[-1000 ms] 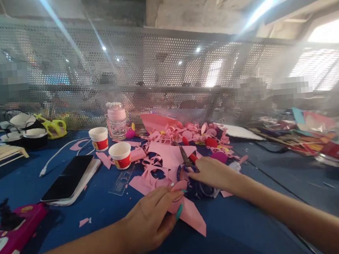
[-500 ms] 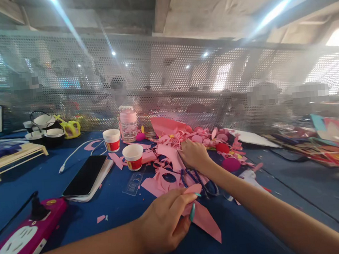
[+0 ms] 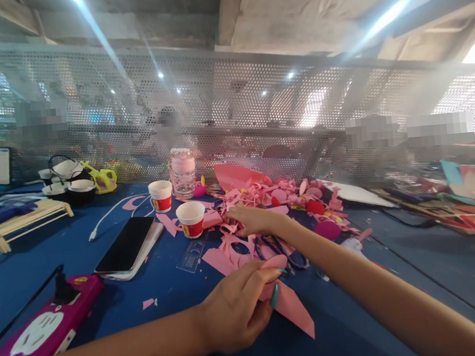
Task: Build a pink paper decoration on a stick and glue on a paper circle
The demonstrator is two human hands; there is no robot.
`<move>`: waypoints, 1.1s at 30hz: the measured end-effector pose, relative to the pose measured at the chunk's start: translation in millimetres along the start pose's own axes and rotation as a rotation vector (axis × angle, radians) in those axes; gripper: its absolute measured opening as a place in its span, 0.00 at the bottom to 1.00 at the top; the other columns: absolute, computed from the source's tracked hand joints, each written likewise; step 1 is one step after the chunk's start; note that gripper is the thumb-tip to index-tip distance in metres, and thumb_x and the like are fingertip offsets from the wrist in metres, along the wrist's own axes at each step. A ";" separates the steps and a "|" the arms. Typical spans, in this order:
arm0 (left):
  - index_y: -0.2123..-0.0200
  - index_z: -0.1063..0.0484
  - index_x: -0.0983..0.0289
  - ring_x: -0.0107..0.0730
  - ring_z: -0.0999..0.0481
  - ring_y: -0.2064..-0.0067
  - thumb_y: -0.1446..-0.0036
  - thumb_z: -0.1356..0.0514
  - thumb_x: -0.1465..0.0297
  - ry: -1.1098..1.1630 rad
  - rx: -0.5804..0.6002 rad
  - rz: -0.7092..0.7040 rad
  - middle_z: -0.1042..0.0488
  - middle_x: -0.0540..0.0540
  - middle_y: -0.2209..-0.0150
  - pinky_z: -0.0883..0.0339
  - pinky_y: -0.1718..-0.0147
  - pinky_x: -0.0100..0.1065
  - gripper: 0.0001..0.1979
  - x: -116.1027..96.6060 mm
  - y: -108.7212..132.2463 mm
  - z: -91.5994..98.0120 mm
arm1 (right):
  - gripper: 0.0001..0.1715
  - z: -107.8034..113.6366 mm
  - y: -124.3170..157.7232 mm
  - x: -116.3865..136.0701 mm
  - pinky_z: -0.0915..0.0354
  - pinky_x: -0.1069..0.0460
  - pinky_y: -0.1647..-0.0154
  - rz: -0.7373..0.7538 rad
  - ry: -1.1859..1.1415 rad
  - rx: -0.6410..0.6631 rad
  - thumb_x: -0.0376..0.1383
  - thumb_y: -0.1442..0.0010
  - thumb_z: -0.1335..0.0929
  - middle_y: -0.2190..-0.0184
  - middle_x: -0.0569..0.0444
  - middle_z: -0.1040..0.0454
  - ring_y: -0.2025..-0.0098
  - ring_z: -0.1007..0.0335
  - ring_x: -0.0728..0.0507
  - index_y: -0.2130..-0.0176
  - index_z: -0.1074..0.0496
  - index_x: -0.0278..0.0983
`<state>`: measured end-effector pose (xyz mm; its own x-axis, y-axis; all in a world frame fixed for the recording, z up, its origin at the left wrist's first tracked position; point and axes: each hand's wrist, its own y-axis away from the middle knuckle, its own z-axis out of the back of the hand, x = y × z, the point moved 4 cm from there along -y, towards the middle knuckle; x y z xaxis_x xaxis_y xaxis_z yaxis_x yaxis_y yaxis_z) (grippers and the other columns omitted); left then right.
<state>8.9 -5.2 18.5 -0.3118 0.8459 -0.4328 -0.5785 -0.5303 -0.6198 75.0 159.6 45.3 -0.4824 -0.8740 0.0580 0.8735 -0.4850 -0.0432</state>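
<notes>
My left hand (image 3: 242, 305) is closed at the front of the table, thumb and fingers pinching a pink paper piece (image 3: 293, 309). A rounded end shows above the teal-nailed fingers and a pointed end hangs below. My right hand (image 3: 252, 221) reaches across into the pile of pink paper scraps (image 3: 259, 195). Its fingers are bent down among the scraps; what they grip is hidden. Dark blue scissors handles (image 3: 292, 257) lie under my right forearm, partly covered. A pink sheet with a round hole (image 3: 220, 261) lies between my hands.
Left of the scraps are paper cups (image 3: 191, 226), a clear stencil (image 3: 191, 258), a pink-lidded jar (image 3: 183, 169) and a phone (image 3: 127, 244). Front left lies a magenta power strip (image 3: 71, 303). A perforated metal screen (image 3: 134, 137) stands behind. Several paper sheets (image 3: 444, 210) lie at the right.
My right hand has moved left within the scraps, away from above the scissors. My left hand keeps its pinch on the pink paper. The whole view has shifted slightly.
</notes>
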 end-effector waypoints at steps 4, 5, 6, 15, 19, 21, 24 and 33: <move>0.45 0.47 0.68 0.38 0.40 0.42 0.43 0.51 0.77 -0.005 0.002 -0.014 0.38 0.64 0.43 0.43 0.44 0.39 0.22 -1.2 -0.1 0.1 | 0.08 8.2 -3.9 -9.2 0.37 0.48 0.60 -0.049 -0.134 -0.159 0.26 0.55 0.32 0.66 0.48 0.28 0.64 0.33 0.43 0.69 0.32 0.32; 0.45 0.47 0.68 0.38 0.40 0.42 0.43 0.51 0.77 0.002 0.008 -0.025 0.38 0.64 0.43 0.42 0.44 0.39 0.22 -2.0 -0.1 0.0 | 0.06 11.7 -3.9 -11.7 0.36 0.49 0.61 -0.070 -0.175 -0.220 0.28 0.53 0.33 0.67 0.48 0.28 0.65 0.32 0.44 0.69 0.32 0.33; 0.45 0.47 0.68 0.37 0.39 0.42 0.44 0.51 0.77 0.008 0.015 -0.033 0.38 0.64 0.43 0.42 0.45 0.38 0.22 -2.7 -0.1 -0.3 | 0.04 15.7 -3.3 -14.3 0.35 0.50 0.63 -0.093 -0.219 -0.287 0.30 0.51 0.34 0.68 0.49 0.28 0.66 0.32 0.45 0.69 0.34 0.33; 0.51 0.38 0.64 0.37 0.32 0.50 0.44 0.50 0.75 0.161 -0.094 0.341 0.31 0.59 0.52 0.39 0.49 0.40 0.17 18.4 -4.0 -1.2 | 0.12 44.3 46.3 -22.3 0.30 0.50 0.70 -0.278 -0.517 -0.793 0.43 0.41 0.41 0.67 0.52 0.28 0.70 0.27 0.47 0.61 0.44 0.38; 0.56 0.33 0.63 0.37 0.29 0.56 0.45 0.49 0.72 0.231 -0.123 0.615 0.28 0.57 0.55 0.36 0.56 0.39 0.13 33.2 -5.6 -1.8 | 0.11 35.8 83.2 -12.2 0.33 0.46 0.57 -0.313 -0.469 -0.839 0.37 0.46 0.35 0.61 0.49 0.29 0.58 0.29 0.42 0.61 0.37 0.37; 0.58 0.31 0.63 0.37 0.30 0.57 0.45 0.49 0.71 0.187 -0.106 0.664 0.27 0.56 0.57 0.37 0.57 0.40 0.12 37.4 -5.2 -1.9 | 0.14 30.3 98.1 -3.9 0.34 0.45 0.54 -0.326 -0.400 -0.830 0.34 0.47 0.34 0.58 0.48 0.29 0.56 0.31 0.42 0.58 0.35 0.36; 0.58 0.31 0.62 0.39 0.34 0.52 0.44 0.50 0.72 0.042 -0.087 0.549 0.28 0.55 0.54 0.43 0.51 0.44 0.13 37.9 -4.3 -1.5 | 0.19 26.7 113.5 12.0 0.36 0.43 0.51 -0.273 -0.136 -0.819 0.30 0.45 0.36 0.54 0.45 0.32 0.51 0.35 0.41 0.53 0.38 0.36; 0.51 0.37 0.63 0.38 0.29 0.58 0.42 0.50 0.64 0.184 -0.114 0.705 0.28 0.58 0.57 0.38 0.56 0.42 0.17 46.8 -0.4 -5.1 | 0.29 11.7 124.9 35.4 0.40 0.41 0.46 -0.089 0.100 -0.717 0.23 0.46 0.41 0.47 0.42 0.41 0.43 0.46 0.40 0.45 0.48 0.36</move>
<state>-1.6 34.3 -4.8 -0.4429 0.2841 -0.8504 -0.2022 -0.9557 -0.2139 167.8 68.5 53.6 -0.5835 -0.8121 0.0018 0.5891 -0.4248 -0.6874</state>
